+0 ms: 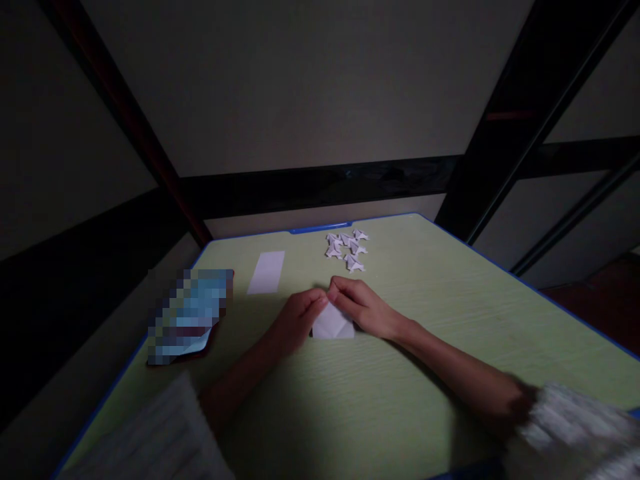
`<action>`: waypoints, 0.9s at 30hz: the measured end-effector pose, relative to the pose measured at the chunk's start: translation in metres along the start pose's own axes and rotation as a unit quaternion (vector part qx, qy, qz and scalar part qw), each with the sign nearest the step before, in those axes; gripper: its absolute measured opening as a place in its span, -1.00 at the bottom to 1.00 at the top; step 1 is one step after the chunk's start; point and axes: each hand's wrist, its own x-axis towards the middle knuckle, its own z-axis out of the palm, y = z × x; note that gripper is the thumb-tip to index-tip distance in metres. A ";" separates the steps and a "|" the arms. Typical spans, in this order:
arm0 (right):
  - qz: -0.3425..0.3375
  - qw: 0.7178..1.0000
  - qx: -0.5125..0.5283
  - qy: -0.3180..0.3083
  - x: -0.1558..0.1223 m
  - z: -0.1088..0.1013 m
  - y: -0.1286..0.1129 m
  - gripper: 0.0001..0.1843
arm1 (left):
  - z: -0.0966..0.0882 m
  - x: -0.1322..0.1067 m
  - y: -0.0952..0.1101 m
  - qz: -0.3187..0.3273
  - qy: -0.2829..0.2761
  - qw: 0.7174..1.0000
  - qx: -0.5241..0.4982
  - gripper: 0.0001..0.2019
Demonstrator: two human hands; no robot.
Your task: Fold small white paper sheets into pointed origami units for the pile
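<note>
A small white sheet of paper (332, 325), with creases showing and its top corners folded in, lies on the table between my hands. My left hand (299, 319) pinches it near its upper tip from the left. From the other side, my right hand (361, 307) grips the same tip, its thumb and forefinger close to the left thumb. The fingers hide the very top of the paper. Just beyond my hands sits a cluster of several small folded white paper figures (355, 263), shaped like frogs.
A flat white paper rectangle (267, 272) lies left of the figures. At the table's left edge rests a blurred-out device with a dark red rim (193, 320). The pale green table (430, 280) has a blue edge and a blue handle (321, 228) at the back, close to a panelled wall.
</note>
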 end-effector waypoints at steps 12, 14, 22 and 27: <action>0.018 0.995 0.054 0.085 0.002 0.001 0.009 -0.77 | -0.001 -0.001 -0.001 -0.061 0.023 0.996 -0.063 -0.78; 0.020 0.994 0.062 0.083 0.002 0.001 0.009 -0.76 | -0.001 -0.001 0.000 -0.054 0.023 0.997 -0.047 -0.77; 0.014 0.994 0.105 0.040 0.003 0.001 0.013 -0.73 | -0.002 -0.001 0.002 -0.041 0.045 0.998 -0.020 -0.76; 0.011 0.993 0.114 0.016 0.004 0.001 0.012 -0.72 | -0.003 0.000 0.003 -0.042 0.059 0.997 0.008 -0.75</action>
